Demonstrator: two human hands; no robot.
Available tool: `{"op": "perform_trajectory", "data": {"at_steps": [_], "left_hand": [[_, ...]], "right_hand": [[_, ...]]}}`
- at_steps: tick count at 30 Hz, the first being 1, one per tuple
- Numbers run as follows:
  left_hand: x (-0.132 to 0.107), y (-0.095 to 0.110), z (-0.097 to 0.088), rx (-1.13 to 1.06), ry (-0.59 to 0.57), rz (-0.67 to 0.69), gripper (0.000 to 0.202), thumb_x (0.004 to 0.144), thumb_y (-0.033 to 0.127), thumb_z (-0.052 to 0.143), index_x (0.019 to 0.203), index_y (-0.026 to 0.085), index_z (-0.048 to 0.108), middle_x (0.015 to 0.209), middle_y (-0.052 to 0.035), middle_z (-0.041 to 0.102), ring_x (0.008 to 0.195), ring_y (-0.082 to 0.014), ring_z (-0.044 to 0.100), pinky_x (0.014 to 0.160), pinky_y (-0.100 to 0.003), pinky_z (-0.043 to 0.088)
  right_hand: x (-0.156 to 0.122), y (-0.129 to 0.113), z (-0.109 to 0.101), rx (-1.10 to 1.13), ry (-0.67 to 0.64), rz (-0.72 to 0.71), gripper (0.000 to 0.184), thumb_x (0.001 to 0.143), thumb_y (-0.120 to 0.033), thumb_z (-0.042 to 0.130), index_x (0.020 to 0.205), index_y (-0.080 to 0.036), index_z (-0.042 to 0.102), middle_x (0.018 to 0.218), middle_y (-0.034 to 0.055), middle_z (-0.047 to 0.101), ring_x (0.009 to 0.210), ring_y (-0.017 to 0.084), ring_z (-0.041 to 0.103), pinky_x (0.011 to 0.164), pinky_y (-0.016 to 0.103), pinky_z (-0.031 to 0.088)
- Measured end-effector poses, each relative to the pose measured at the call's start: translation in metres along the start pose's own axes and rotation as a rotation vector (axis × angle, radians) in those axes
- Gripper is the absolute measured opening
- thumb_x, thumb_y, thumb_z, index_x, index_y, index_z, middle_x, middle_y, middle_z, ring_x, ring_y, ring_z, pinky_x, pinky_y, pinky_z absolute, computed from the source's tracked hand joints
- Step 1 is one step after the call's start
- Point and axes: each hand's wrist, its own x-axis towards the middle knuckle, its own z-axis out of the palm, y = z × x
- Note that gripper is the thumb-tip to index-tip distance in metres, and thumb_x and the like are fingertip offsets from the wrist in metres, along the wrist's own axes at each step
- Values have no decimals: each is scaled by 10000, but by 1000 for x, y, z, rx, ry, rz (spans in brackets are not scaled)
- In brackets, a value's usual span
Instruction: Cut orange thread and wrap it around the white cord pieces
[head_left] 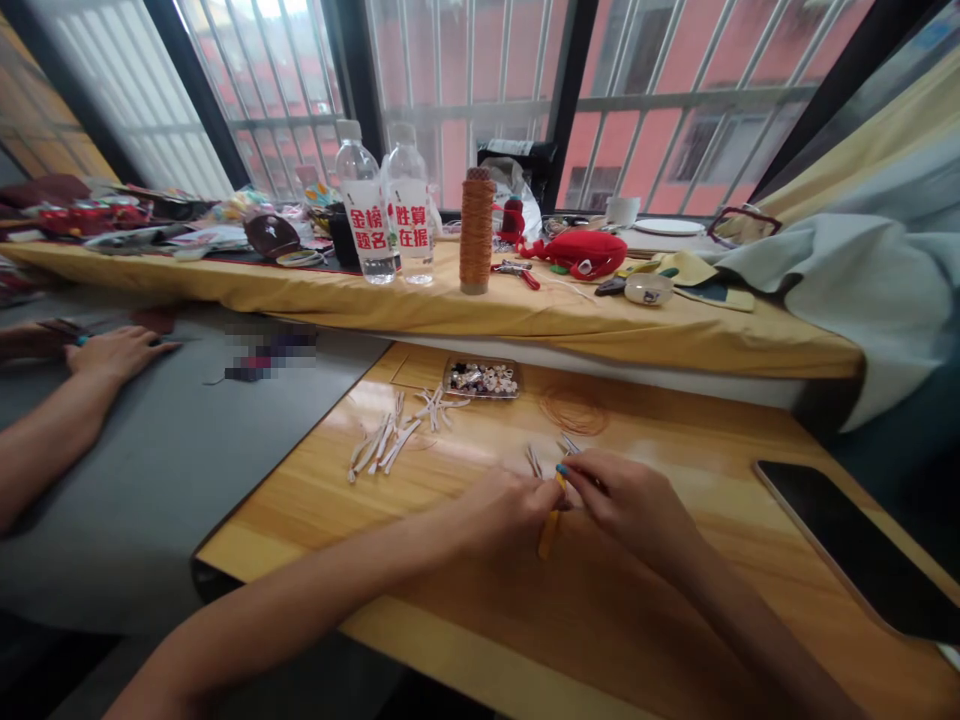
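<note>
Over the wooden table, my left hand (510,512) is closed on a narrow yellow strip (549,535), whose lower end hangs below the fingers. My right hand (628,502) meets it from the right, fingers pinched close to the strip's upper part; what exactly they grip is hidden. A small blue spot (561,469) shows at the fingertips. Just beyond the hands lie thin pale-and-dark pieces (533,460), too small to name. Farther left are several whitish strips (386,440) in loose bunches. A clear tray (517,394) of small black and white beads stands behind them.
A coil of orange cord (574,411) lies behind my hands, a phone (855,545) at the right. On the yellow-covered ledge stand two water bottles (411,215), an orange thread spool (476,235) and a red stuffed item (581,254). A co-worker's hand (120,352) rests on the grey table.
</note>
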Motion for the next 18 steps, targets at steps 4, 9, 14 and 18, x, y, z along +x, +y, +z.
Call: {"op": "perform_trajectory", "data": {"at_steps": [4,9,14,18], "left_hand": [[1,3,-1,-124,115,17,160,832,184,368,843,122,514,727,-49,626,638,-117,576,566,-192,410],[8,2,-11,-517,268,-296,170,814,236,433,775,126,555,580,-4,604,530,-80,550,526,-162,407],[14,-4,-19,-709,278,-545,177,773,264,482,710,130,579,525,15,604,506,-86,544,490,-158,398],[15,-7,-18,-637,238,-574,177,771,246,480,675,133,575,521,20,602,502,-82,536,494,-156,392]], "right_hand": [[9,9,-1,538,-205,291,238,747,-326,450,639,-173,596,535,-15,524,501,117,470,462,219,327],[8,7,6,719,-84,438,247,755,-363,429,631,-175,532,440,-61,373,371,78,323,372,206,222],[2,3,18,30,203,-30,237,803,-228,391,664,-167,573,547,1,524,480,106,449,457,221,272],[-3,0,23,-443,270,-400,264,816,-144,379,610,-166,542,511,-11,492,431,92,405,448,246,219]]}}
